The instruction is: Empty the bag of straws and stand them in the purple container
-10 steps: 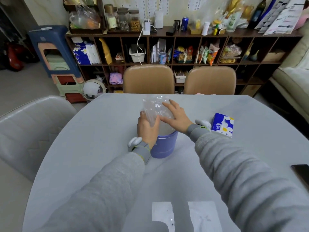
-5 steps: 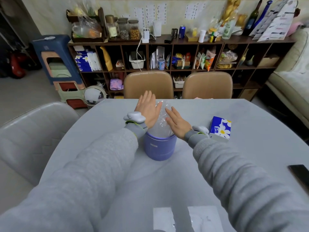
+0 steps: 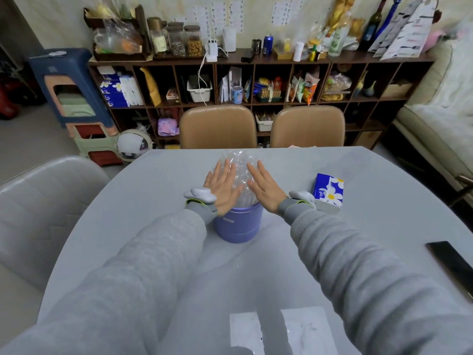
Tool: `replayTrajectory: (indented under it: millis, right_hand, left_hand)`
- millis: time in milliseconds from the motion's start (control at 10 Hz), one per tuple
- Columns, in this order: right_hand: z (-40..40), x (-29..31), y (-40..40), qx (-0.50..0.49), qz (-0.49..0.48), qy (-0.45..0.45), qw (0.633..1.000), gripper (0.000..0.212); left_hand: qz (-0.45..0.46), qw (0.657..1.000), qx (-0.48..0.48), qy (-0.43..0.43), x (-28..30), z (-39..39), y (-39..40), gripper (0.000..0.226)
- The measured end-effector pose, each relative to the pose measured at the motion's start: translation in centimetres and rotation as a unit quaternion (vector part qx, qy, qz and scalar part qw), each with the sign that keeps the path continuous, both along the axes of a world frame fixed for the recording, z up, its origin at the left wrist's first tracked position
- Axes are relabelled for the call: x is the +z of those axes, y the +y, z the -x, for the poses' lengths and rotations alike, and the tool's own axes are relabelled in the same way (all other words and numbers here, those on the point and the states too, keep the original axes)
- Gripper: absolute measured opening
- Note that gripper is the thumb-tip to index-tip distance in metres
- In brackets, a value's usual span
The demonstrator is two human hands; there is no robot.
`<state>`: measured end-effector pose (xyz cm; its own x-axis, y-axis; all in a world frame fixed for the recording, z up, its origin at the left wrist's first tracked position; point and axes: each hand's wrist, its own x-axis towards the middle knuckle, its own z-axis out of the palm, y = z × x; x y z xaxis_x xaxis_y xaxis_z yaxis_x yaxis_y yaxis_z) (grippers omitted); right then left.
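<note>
A purple container (image 3: 238, 226) stands on the grey table (image 3: 153, 190) in front of me. A clear crinkled plastic bag (image 3: 239, 163) sticks up out of its mouth, and pale straws (image 3: 247, 199) show faintly through the plastic just above the rim. My left hand (image 3: 222, 188) is flat against the bag's left side, fingers straight. My right hand (image 3: 263, 188) lies flat against the right side, palm turned inward. The bag sits between the two palms, and no fingers curl around it.
A blue tissue pack with daisies (image 3: 329, 192) lies right of the container. A dark phone (image 3: 454, 265) is at the table's right edge. Two tan chairs (image 3: 217, 126) stand at the far side, a grey chair (image 3: 38, 201) at the left.
A second ago my left hand gripped the container's rim and the right lay on the bag. Both hands have since risen and flattened against the bag's sides.
</note>
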<state>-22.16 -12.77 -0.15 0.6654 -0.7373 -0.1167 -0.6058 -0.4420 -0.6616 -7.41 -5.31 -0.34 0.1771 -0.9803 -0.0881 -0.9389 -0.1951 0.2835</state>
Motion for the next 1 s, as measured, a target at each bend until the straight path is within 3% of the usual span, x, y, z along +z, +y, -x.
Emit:
replayTrajectory:
  millis: [100,200,400,500,700,800,900,1000]
  right_hand:
    - [-0.2,1.1,-1.1,-0.010,0.065,0.026,0.998,0.054]
    - [-0.8,2.8,-2.5,-0.064,0.138,0.002,0.988,0.052]
    - [-3.0,1.6,-1.7,-0.038,0.110,0.099,0.988,0.057]
    - [-3.1,-0.1,-0.6,-0.044,0.101,0.088,0.990,0.058]
    - [-2.8,2.0,-0.8,0.001,0.097,0.177,0.979,0.059]
    - [-1.7,5.8,-1.7,-0.007,0.059,0.191,0.980,0.056]
    - [-1.3,10.5,-3.2,-0.026,0.085,0.219,0.972,0.046]
    - [-1.4,14.4,-3.3,0.009,0.044,0.305,0.951,0.041]
  left_hand:
    - [-0.030,0.999,-0.013,0.012,3.4,-1.2,-1.3,0.061]
    - [0.030,0.999,0.012,0.021,6.0,-2.6,-2.8,0.055]
    - [-0.011,0.998,-0.022,-0.058,3.3,-2.1,-4.8,0.058]
    - [-0.025,0.999,-0.038,-0.027,1.1,-2.2,-4.1,0.056]
    - [-0.085,0.992,-0.081,-0.053,2.4,-2.7,-4.2,0.060]
    - [-0.122,0.988,-0.083,-0.038,6.4,-3.9,-3.5,0.061]
    - [-0.142,0.986,-0.046,-0.078,11.3,-6.3,-3.1,0.055]
    - [-0.182,0.974,-0.033,-0.128,16.0,-8.3,-2.3,0.045]
